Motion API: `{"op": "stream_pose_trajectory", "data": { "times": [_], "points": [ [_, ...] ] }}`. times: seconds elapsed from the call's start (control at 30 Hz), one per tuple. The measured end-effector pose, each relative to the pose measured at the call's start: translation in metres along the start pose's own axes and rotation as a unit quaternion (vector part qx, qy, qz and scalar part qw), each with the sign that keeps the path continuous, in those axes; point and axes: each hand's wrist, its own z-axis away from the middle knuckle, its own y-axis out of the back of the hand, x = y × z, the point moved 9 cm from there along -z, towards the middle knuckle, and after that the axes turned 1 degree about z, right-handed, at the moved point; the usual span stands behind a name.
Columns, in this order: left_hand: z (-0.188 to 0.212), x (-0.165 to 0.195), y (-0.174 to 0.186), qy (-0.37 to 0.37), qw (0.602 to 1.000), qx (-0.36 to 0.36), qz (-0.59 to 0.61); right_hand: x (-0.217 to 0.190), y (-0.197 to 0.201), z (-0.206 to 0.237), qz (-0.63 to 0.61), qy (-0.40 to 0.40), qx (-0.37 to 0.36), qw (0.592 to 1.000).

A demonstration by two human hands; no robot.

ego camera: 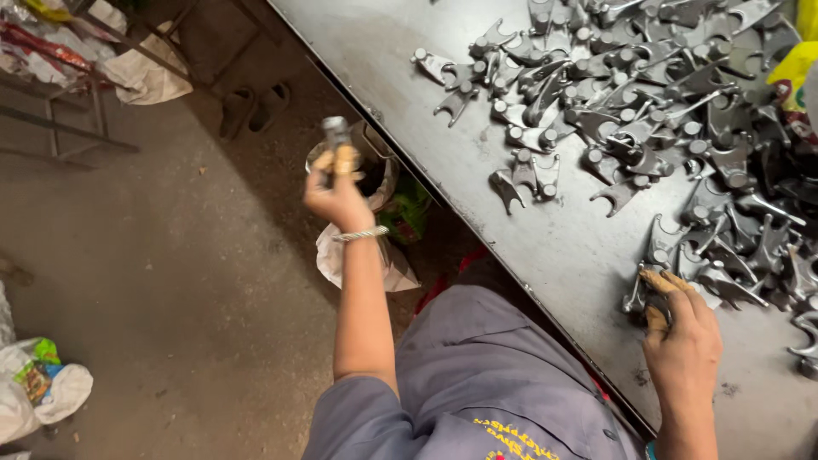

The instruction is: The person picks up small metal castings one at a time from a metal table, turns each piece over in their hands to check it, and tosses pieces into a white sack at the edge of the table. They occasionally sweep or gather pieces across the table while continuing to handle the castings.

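Observation:
My left hand [337, 192] is stretched out to the left, off the table, shut on a grey metal fork-shaped part [335, 132] held over an open white sack [375, 217] on the floor. A metal bangle sits on that wrist. My right hand [682, 336] rests on the steel table [528, 230], its taped fingertips closed on another forked metal part [641, 294] at the near edge of the heap. A big pile of the same grey cast parts [648, 111] covers the table's far and right side.
The table edge runs diagonally from top centre to bottom right. Sandals [254, 106] lie on the concrete floor beyond the sack. A metal rack [60, 111] and crumpled bags stand at top left, more plastic bags [38, 383] at bottom left. A yellow bag [792, 72] sits at top right.

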Motion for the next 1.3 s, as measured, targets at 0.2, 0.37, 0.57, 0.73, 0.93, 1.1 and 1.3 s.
{"op": "stream_pose_trajectory", "data": {
  "times": [0.2,0.37,0.57,0.73,0.93,1.1,1.3],
  "points": [
    [-0.021,-0.077,0.028,0.123,0.989,0.033,-0.078,0.026,-0.003,0.008,-0.08,-0.057,0.036,0.995],
    [0.011,-0.073,-0.014,0.118,0.99,-0.062,-0.041,0.076,-0.007,0.045,-0.108,-0.188,0.072,0.974],
    [0.077,0.008,-0.122,-0.022,0.973,-0.228,-0.022,0.115,0.02,0.078,-0.112,-0.308,0.088,0.941],
    [0.238,0.051,-0.199,-0.016,0.848,-0.529,-0.031,0.083,0.042,0.063,-0.031,-0.151,0.108,0.982],
    [0.408,0.07,-0.205,0.005,0.637,-0.762,-0.115,0.111,0.016,0.064,-0.009,-0.205,0.071,0.976],
    [0.441,0.071,-0.197,-0.016,0.639,-0.76,-0.117,0.169,0.001,0.085,-0.531,-0.22,0.122,0.809],
    [0.46,0.075,-0.195,0.066,0.623,-0.779,0.024,0.203,-0.027,0.112,-0.778,-0.271,0.119,0.555]
  ]
}}
